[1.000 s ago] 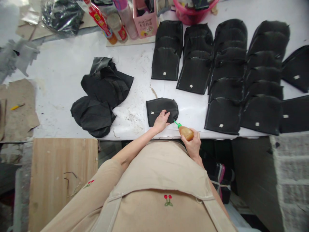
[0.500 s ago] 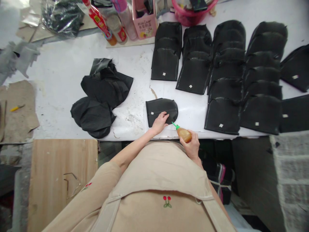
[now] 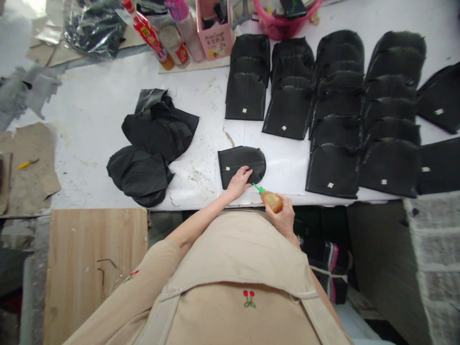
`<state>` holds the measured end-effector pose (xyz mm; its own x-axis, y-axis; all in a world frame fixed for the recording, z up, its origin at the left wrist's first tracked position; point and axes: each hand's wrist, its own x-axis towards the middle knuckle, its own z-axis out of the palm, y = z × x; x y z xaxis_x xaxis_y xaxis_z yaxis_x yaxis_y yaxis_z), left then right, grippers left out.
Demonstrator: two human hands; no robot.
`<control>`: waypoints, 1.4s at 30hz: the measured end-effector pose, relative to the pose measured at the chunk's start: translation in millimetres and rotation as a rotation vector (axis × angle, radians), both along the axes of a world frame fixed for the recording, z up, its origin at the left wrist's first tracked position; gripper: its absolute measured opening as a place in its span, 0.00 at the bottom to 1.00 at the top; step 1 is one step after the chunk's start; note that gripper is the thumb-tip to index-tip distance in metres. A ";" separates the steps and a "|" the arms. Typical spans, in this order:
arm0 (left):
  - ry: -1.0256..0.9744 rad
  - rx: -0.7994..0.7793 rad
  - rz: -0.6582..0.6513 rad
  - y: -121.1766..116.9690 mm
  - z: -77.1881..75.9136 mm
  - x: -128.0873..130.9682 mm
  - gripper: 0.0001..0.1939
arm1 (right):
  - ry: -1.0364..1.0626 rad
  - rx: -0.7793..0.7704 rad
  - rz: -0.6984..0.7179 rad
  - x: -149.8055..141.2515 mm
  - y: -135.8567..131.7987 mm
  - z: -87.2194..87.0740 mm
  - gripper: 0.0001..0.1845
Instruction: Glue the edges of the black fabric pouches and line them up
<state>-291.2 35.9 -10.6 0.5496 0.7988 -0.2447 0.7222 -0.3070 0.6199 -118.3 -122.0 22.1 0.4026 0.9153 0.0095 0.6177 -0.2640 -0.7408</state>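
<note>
A black piece with one rounded end [image 3: 235,157] lies on the white table near its front edge, a small pale square tag on it. My left hand [image 3: 240,183] rests on the piece's lower part, fingers stretched out flat over it. In my right hand [image 3: 284,217] is a squeeze bottle of amber glue [image 3: 272,201] with a green nozzle [image 3: 258,188]. The nozzle tip is at the piece's near edge, just right of my left hand. Whether glue is coming out is too small to tell.
Rows of overlapping black pieces [image 3: 332,167] cover the table's right side. Loose black fabric pieces [image 3: 140,175] lie to the left. Bottles [image 3: 147,31], a pink box [image 3: 215,40] and a pink basket [image 3: 276,24] stand at the back. Glasses [image 3: 108,273] lie on a wooden board [image 3: 72,249].
My right hand has moved slightly left with the glue bottle, its nozzle tip travelling along the piece's near edge toward my left hand. The left hand stays on the piece.
</note>
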 end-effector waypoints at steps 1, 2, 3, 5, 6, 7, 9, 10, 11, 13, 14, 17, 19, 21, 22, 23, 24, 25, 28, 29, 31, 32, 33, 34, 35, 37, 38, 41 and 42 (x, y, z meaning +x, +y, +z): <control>-0.007 0.002 0.001 -0.3 -0.4 -0.5 0.32 | 0.001 -0.006 -0.008 -0.5 0.1 0.1 0.24; -0.015 0.006 0.003 -0.7 -0.8 -1.0 0.32 | 0.002 -0.010 -0.012 -0.8 0.2 0.1 0.24; -0.023 0.009 0.006 -1.0 -1.1 -1.4 0.32 | 0.004 -0.013 -0.013 -1.2 0.3 0.2 0.24; -0.035 0.010 0.013 -1.6 -1.8 -2.0 0.32 | 0.006 -0.015 -0.010 -2.2 0.8 0.3 0.24; -0.040 0.007 0.015 -1.8 -2.1 -2.4 0.31 | 0.005 -0.015 -0.008 -2.9 1.2 0.4 0.24; -0.046 0.003 0.016 -2.0 -2.4 -2.9 0.31 | 0.004 -0.014 -0.006 -3.8 1.6 0.5 0.24; -0.073 -0.010 0.011 -2.1 -3.1 -4.7 0.29 | 0.001 -0.015 -0.002 -5.7 2.5 1.1 0.24; -0.095 -0.018 0.010 -2.1 -3.4 -6.1 0.27 | -0.001 -0.015 0.000 -6.7 3.0 1.4 0.24; -0.119 -0.027 0.013 -2.1 -3.6 -8.0 0.25 | -0.001 -0.015 0.003 -7.6 3.4 1.8 0.24; -0.156 -0.038 0.035 -2.0 -2.9 -13.4 0.22 | 0.001 -0.012 0.005 -9.0 3.7 2.3 0.24; -0.162 -0.036 0.049 -1.8 -2.0 -16.9 0.21 | 0.004 -0.009 0.006 -9.4 3.6 2.5 0.24; -0.124 0.002 0.108 -0.8 2.9 -30.9 0.18 | 0.021 -0.005 0.009 -9.9 2.9 2.4 0.24; -0.065 0.033 0.184 -0.2 6.3 -42.2 0.17 | 0.032 -0.016 0.011 -9.9 2.5 2.2 0.24; -0.004 0.049 0.292 -0.1 7.6 -53.5 0.16 | 0.040 -0.028 0.013 -10.2 2.7 2.2 0.23; 0.023 0.047 0.352 -0.3 7.2 -58.6 0.16 | 0.044 -0.031 0.016 -10.5 3.1 2.3 0.23; 0.044 0.038 0.411 -0.6 6.1 -63.1 0.16 | 0.049 -0.031 0.021 -10.9 3.6 2.4 0.24; 0.061 0.025 0.467 -1.0 4.4 -66.9 0.16 | 0.053 -0.030 0.028 -11.4 4.2 2.5 0.24; 0.074 0.011 0.517 -1.5 2.3 -70.0 0.16 | 0.057 -0.029 0.037 -12.0 4.7 2.6 0.24; 0.079 -0.011 0.620 -2.7 -3.5 -75.1 0.15 | 0.065 -0.035 0.064 -13.7 6.0 2.7 0.24; 0.071 -0.011 0.642 -2.9 -4.8 -75.9 0.15 | 0.066 -0.039 0.072 -14.2 6.3 2.6 0.24; 0.051 -0.016 0.668 -2.8 -6.3 -76.8 0.14 | 0.069 -0.041 0.083 -15.2 6.7 2.5 0.24; 0.042 -0.024 0.672 -2.6 -6.6 -77.2 0.14 | 0.070 -0.040 0.089 -15.7 6.9 2.4 0.24; 0.036 -0.033 0.672 -2.2 -6.8 -77.5 0.14 | 0.071 -0.038 0.096 -16.2 7.3 2.3 0.24; 0.033 -0.043 0.670 -1.7 -6.9 -78.0 0.13 | 0.072 -0.034 0.103 -16.7 7.7 2.1 0.24; 0.030 -0.052 0.667 -1.1 -7.2 -78.5 0.13 | 0.072 -0.030 0.111 -17.3 8.3 1.9 0.24; 0.022 -0.064 0.662 -0.2 -8.2 -79.9 0.12 | 0.073 -0.027 0.123 -18.7 9.7 1.3 0.24; 0.016 -0.069 0.661 0.1 -8.9 -80.7 0.12 | 0.075 -0.030 0.127 -19.4 10.5 0.9 0.24; -0.016 -0.082 0.666 0.7 -11.8 -83.3 0.13 | 0.087 -0.051 0.144 -21.8 12.8 -0.3 0.24; -0.028 -0.088 0.670 0.9 -12.7 -84.0 0.13 | 0.092 -0.055 0.152 -22.7 13.6 -0.6 0.24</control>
